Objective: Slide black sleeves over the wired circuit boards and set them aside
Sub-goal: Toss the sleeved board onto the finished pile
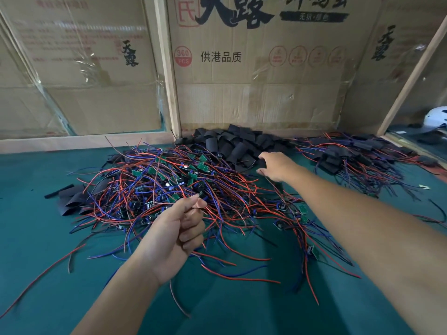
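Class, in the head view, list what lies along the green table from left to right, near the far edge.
Loose flat sleeves → pile of wired circuit boards → heap of black sleeves → right hand → sleeved boards.

Left hand [180,229] pinches wires from tangled red-and-blue wired green circuit boards [169,184] mid green surface [36,238]. Right hand [275,165], fingers curled, reaches black sleeve heap [232,143] at far edge.

Bench count: three heaps. One of bare wired boards [169,184]; behind it, one of sleeves [237,143]; one of sleeved boards [358,158] rightward.
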A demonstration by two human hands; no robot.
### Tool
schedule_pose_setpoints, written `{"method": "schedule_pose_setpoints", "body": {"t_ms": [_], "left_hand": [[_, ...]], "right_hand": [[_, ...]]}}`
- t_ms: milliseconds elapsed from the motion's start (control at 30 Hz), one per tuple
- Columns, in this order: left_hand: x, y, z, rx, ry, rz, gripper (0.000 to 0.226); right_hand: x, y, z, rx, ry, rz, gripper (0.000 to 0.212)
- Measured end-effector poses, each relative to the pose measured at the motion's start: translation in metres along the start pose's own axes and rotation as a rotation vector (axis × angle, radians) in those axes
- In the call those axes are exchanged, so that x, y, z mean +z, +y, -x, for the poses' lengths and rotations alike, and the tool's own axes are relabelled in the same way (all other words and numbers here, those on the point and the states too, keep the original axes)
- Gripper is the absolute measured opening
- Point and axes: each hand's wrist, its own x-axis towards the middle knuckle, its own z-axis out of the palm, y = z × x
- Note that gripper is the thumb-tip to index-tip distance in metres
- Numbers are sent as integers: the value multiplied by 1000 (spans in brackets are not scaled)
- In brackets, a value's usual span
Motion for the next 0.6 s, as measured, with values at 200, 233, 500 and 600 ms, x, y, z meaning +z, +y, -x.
{"method": "schedule_pose_setpoints", "body": {"t_ms": [200, 233, 500, 600], "left_hand": [[2, 1, 1, -6, 9, 3, 18], [3, 1, 1, -12, 10, -3, 18], [7, -1, 1, -36, 41, -95, 24], [12, -5, 5, -36, 28, -285, 36]], "right_hand": [[8, 11, -10, 55, 91, -48, 55], [4, 13, -6, 91, 125, -100, 56], [-53, -38, 98, -24, 453, -805, 51], [-33, -78, 164, -346, 246, -667, 60]]}}
